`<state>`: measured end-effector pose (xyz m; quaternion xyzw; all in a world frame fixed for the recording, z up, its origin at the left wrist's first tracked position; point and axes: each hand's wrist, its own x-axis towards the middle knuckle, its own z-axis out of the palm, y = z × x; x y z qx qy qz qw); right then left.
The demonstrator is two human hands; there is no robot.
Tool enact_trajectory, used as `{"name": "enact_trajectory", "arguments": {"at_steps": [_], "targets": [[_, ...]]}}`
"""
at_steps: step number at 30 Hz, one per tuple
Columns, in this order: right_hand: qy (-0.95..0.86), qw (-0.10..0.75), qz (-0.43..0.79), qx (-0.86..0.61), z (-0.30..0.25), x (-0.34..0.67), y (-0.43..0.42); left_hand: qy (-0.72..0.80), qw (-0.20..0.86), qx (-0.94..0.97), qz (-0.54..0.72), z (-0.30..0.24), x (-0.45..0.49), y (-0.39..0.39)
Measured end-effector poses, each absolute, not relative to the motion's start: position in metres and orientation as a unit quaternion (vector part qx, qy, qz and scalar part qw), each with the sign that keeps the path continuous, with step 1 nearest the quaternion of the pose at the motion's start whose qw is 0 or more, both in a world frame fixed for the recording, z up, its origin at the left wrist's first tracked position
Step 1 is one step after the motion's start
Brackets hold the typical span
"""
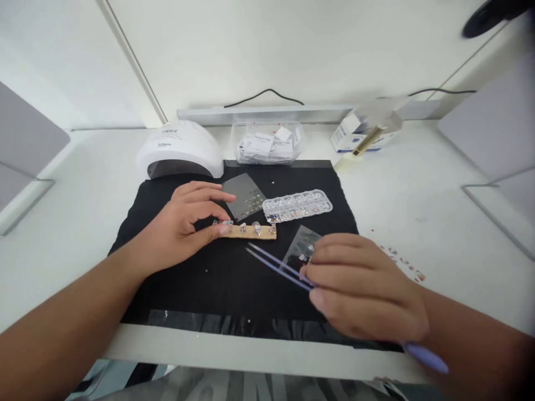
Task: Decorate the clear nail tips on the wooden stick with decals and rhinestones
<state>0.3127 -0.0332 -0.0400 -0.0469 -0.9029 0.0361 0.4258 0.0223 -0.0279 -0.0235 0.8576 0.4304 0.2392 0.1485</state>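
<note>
My left hand (188, 223) pinches the left end of a narrow wooden strip (251, 234), its other fingers reaching over the black mat. Along the strip sit several small decorated pieces, perhaps nail tips, too small to make out fully. Purple tweezers (281, 267) are gripped in my right hand (363, 284), their two tips slightly apart and pointing at the strip without touching it. Under the right fingers lies a clear sheet (300, 245) with small stickers, partly hidden. Beyond the strip are a clear compartment case (297, 205) of gems and another transparent sticker sheet (243, 195).
A black mat (200, 295) covers the middle of the white table. At the back stand a white nail lamp (181, 147), a plastic tub (267, 146) of alcohol pads and an opened box (349, 133) beside a gold-coloured stick (370, 139). Small bits (401, 260) lie at right.
</note>
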Motion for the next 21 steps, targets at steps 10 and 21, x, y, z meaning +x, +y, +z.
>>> {"name": "enact_trajectory", "arguments": {"at_steps": [10,21], "targets": [[-0.640,0.671,0.289,-0.238,-0.077,0.304,-0.003,0.492,0.032,0.838,0.234,-0.039,0.052,-0.034],[-0.696,0.619,0.273,-0.241,-0.072,0.309,-0.012,0.529,0.018,0.830,0.178,-0.041,0.064,-0.035]]}}
